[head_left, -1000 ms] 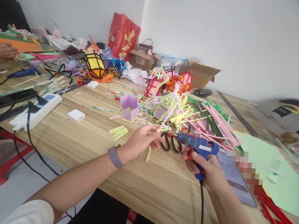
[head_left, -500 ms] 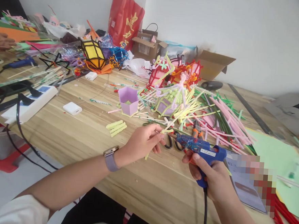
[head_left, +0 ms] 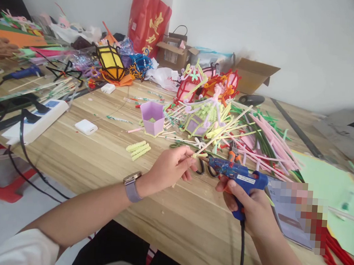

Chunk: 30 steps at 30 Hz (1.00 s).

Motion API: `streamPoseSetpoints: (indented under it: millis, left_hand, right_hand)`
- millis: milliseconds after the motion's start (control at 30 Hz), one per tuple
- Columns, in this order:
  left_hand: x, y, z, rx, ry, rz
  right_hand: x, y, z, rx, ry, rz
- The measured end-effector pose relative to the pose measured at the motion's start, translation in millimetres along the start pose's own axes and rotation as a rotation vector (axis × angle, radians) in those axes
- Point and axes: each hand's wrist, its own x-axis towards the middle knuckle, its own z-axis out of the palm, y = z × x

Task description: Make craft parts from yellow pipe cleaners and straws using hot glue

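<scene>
Glue gun (head_left: 237,173) blue, orange trigger — cup (head_left: 152,118) plain purple — bag (head_left: 148,23) red with gold characters — lantern (head_left: 110,62) yellow, black grid.

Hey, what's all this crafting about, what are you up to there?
The right hand holds a blue glue gun, its nozzle up at a small yellow-green piece pinched in the left hand. A purple cup and some short yellow-green twists sit on the table, with lanterns farther back.
</scene>
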Motion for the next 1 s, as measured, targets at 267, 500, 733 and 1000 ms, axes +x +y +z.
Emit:
streamPoseSetpoints:
  millis: [267, 500, 733, 1000]
  left_hand:
    - [-0.7, 1.0, 0.3, 0.036, 0.002, 0.001]
    - [-1.4, 2.6, 0.5, 0.057, -0.001, 0.009]
    - [-2.2, 3.3, 1.2, 0.062, 0.003, -0.017]
    - [-3.6, 6.1, 1.7, 0.056, 0.006, -0.025]
  right_hand:
    - [1.7, 0.8, -1.8, -0.041, -0.015, -0.011]
    - [1.3, 0.1, -2.0, -0.119, -0.026, -0.025]
    - [-6.3, -8.5, 5.8, -0.157, 0.026, 0.001]
    - [-9.2, -10.9, 7.9, -0.200, 0.041, -0.013]
